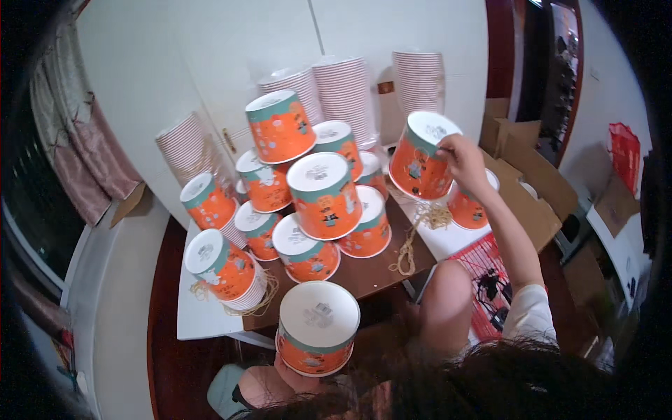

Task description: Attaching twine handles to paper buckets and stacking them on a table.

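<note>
My right hand (460, 159) pinches the base edge of an upside-down orange and green paper bucket (420, 166) at the right of the table. Below and beside that one sits another upturned bucket (467, 208), partly covered by my forearm. Close to me, my left hand (297, 378) grips a paper bucket (316, 343) low on its side, its white base facing up; most of the fingers are hidden. In the middle, upturned buckets are piled in a pyramid, with one bucket (324, 199) at the front and another (280, 129) on top.
Tall stacks of nested buckets (344, 98) stand along the back. At the left front is a shorter stack (222, 266) with loose rubber bands (262, 294) around its foot. More bands (434, 215) lie near my right hand. A red basket (483, 287) and cardboard boxes (528, 199) are at the right.
</note>
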Action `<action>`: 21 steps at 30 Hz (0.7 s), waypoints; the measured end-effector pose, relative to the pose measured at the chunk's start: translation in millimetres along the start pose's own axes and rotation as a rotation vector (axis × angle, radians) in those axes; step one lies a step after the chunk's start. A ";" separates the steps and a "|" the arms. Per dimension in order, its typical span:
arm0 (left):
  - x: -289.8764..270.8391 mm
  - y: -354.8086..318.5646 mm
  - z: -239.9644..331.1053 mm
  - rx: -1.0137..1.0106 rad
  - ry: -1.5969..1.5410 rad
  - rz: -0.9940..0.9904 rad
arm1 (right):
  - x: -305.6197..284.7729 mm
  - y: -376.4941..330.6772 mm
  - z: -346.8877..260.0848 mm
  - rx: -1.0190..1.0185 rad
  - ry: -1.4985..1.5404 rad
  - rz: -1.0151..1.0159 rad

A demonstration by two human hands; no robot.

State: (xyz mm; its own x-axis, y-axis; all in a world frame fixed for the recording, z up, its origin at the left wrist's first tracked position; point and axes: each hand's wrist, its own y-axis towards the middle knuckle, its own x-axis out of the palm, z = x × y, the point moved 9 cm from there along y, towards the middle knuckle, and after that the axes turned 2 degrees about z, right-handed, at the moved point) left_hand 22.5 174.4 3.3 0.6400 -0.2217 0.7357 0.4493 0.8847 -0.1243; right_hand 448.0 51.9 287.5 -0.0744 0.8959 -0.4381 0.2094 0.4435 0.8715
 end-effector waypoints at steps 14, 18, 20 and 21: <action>2.2 21.0 30.6 0.310 0.120 0.003 | -59.5 -82.6 -76.7 0.048 0.616 0.038; -9.0 -5.3 53.0 0.451 0.144 0.074 | -69.8 -103.6 -91.4 0.017 0.574 0.046; -22.0 -29.4 67.6 0.530 0.166 0.134 | -65.3 -115.6 -95.9 0.048 0.597 0.020; -27.4 -39.3 75.2 0.570 0.177 0.162 | -61.6 -121.6 -97.6 0.077 0.624 0.014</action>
State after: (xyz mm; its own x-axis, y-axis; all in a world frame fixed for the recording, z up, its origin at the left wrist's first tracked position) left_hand -59.6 176.5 38.1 0.7880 -0.0872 0.6094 -0.0349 0.9820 0.1858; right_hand 331.9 -54.6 230.0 -0.6213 0.7588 -0.1954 0.2822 0.4493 0.8476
